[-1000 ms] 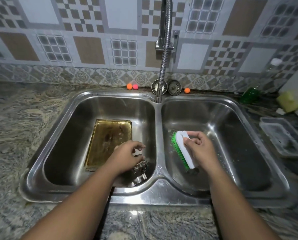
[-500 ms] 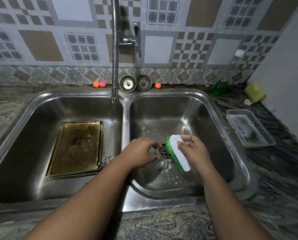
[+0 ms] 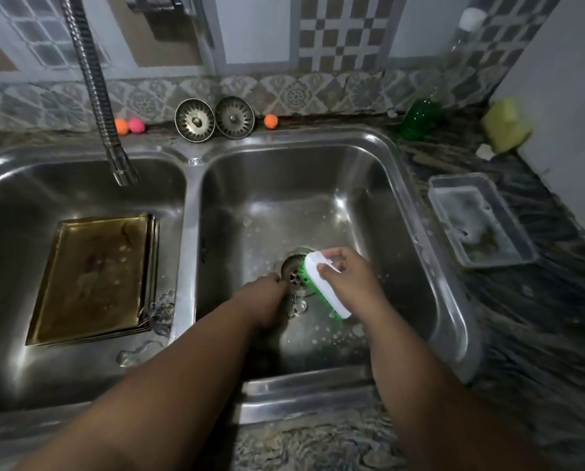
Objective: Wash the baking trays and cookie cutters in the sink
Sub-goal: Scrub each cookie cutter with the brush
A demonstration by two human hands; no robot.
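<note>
Now, in the head view, the right hand (image 3: 347, 283) grips the brush (image 3: 323, 278) round its white back, green bristles toward the left hand (image 3: 267, 300), whose curled fingers pinch a small cookie cutter (image 3: 295, 302) just above the drain (image 3: 293, 270) of the right basin (image 3: 318, 185). Better to pinch firmly and brush with short strokes; the baking trays (image 3: 94, 277) lie in the left basin (image 3: 46, 185)

The baking trays (image 3: 90, 277) are stacked in the left basin (image 3: 16, 232), with cookie cutters (image 3: 158, 312) just right of them. In the right basin (image 3: 369, 205), one cutter (image 3: 295, 302) and the brush (image 3: 325, 283) are held over the drain (image 3: 293, 270). A container (image 3: 481, 222) is set on the bench (image 3: 549, 317) rightward.
</note>
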